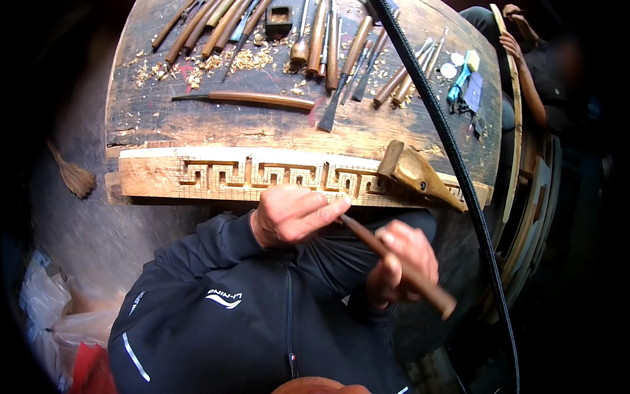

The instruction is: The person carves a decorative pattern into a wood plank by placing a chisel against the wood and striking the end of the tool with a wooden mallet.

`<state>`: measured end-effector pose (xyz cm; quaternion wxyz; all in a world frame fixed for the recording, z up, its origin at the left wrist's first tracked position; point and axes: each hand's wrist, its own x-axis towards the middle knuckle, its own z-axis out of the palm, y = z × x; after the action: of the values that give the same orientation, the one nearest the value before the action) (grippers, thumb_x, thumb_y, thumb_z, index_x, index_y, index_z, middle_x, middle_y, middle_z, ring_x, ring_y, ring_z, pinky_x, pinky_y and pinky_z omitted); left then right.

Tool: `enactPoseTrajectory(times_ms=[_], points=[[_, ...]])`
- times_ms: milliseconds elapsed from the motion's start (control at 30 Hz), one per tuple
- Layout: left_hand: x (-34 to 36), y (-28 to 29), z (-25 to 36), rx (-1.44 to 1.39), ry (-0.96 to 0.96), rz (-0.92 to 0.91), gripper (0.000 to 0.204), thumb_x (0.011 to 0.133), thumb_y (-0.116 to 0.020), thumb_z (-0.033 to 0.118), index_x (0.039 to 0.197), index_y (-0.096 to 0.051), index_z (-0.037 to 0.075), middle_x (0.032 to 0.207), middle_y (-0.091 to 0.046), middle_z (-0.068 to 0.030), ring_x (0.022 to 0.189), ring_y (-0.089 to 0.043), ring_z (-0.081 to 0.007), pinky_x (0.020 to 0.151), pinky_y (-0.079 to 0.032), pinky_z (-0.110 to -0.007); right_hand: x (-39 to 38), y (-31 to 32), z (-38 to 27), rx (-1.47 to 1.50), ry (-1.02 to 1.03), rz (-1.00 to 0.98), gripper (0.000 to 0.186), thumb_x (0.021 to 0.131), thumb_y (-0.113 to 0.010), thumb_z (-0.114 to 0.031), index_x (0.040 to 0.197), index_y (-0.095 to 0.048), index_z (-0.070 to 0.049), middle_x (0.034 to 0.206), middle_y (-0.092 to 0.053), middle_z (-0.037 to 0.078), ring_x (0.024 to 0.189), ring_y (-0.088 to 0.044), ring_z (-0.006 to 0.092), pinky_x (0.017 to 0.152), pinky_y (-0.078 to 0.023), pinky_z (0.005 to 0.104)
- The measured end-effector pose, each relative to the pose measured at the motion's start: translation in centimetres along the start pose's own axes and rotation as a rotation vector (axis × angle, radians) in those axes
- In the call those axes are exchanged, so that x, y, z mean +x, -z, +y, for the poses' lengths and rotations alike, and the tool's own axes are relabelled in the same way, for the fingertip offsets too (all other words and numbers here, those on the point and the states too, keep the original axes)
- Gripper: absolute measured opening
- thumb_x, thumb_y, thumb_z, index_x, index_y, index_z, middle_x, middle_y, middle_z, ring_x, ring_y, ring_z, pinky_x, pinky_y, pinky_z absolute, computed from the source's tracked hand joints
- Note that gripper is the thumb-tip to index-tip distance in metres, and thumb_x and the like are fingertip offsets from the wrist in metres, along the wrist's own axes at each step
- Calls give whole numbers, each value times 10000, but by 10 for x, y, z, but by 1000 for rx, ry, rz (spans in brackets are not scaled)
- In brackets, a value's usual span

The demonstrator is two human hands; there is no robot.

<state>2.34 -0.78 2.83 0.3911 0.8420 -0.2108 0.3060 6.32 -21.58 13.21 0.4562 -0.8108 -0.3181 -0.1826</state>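
Note:
My left hand (292, 213) is closed at the front edge of a pale board (144, 174) carved with an angular fret pattern on a pencilled grid, its fingers on the front end of a wooden-handled tool (426, 289). The tool's tip is hidden at the board. My right hand (401, 259) grips the same brown handle lower and to the right, the handle slanting down toward me. A worn wooden mallet-like block (413, 171) rests on the board's right part.
The scarred workbench (141, 111) holds several chisels (262, 98), wood shavings, a dark square box (278, 21) and small blue items (462, 82). A black cable (446, 131) crosses the right side. Another person (531, 72) holds a long plank. A broom (75, 174) and plastic bags (49, 302) lie left.

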Motion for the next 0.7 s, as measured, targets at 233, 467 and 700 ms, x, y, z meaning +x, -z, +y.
enactPoseTrajectory(times_ms=[233, 467, 700], points=[[9, 10, -2, -90, 169, 83, 203, 949, -863, 116, 1122, -816, 20, 966, -819, -135, 791, -802, -288, 660, -613, -394, 66, -44, 4, -75, 130, -55, 480, 973, -899, -456, 902, -796, 8, 868, -813, 121, 743, -792, 272, 708, -600, 348], [-6, 41, -16, -230, 574, 360, 117, 1014, -844, -5, 1111, -809, -59, 965, -845, -138, 888, -821, -187, 817, -631, -303, 26, 17, 58, -440, -97, 58, 357, 924, -926, -232, 1222, -841, -55, 1154, -855, 156, 1055, -830, 337, 918, -644, 428], [-13, 37, -24, -459, 694, 516, 147, 1077, -781, -10, 1211, -767, -66, 1048, -838, -114, 988, -797, -161, 905, -640, -304, -29, 78, 113, -692, -325, -159, 720, 855, -974, -302, 1480, -707, -61, 1476, -735, 204, 1397, -682, 408, 1213, -529, 486]])
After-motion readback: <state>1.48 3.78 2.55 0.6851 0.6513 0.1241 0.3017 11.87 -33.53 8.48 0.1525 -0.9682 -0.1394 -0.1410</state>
